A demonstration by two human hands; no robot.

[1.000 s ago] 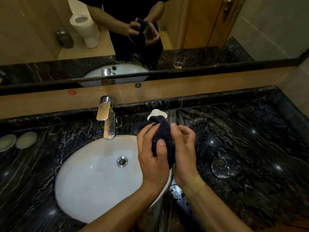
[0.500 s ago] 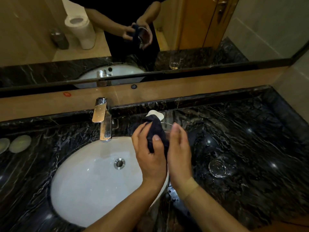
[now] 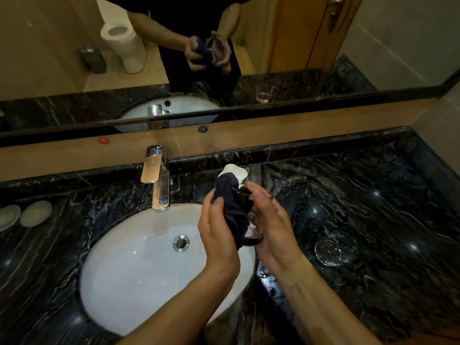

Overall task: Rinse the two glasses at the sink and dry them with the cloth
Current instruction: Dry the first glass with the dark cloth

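Over the right rim of the white sink (image 3: 129, 275), my left hand (image 3: 217, 235) grips a dark blue cloth (image 3: 232, 207) and presses it into a clear glass (image 3: 254, 232). My right hand (image 3: 272, 225) cups that glass from the right, tilted on its side with its thick base toward me. The cloth hides most of the glass's inside. A second clear glass (image 3: 334, 247) lies on the black marble counter (image 3: 373, 195), to the right of my hands and apart from them.
A chrome tap (image 3: 158, 178) stands behind the basin, with a white soap dish (image 3: 234, 170) just beyond my hands. Two pale round pads (image 3: 23, 215) lie at the far left of the counter. A wide mirror (image 3: 224, 58) runs along the back wall.
My hands have opened apart a little, showing more of the glass in my right hand. The cloth has shifted inside the glass, and the view has moved slightly closer.
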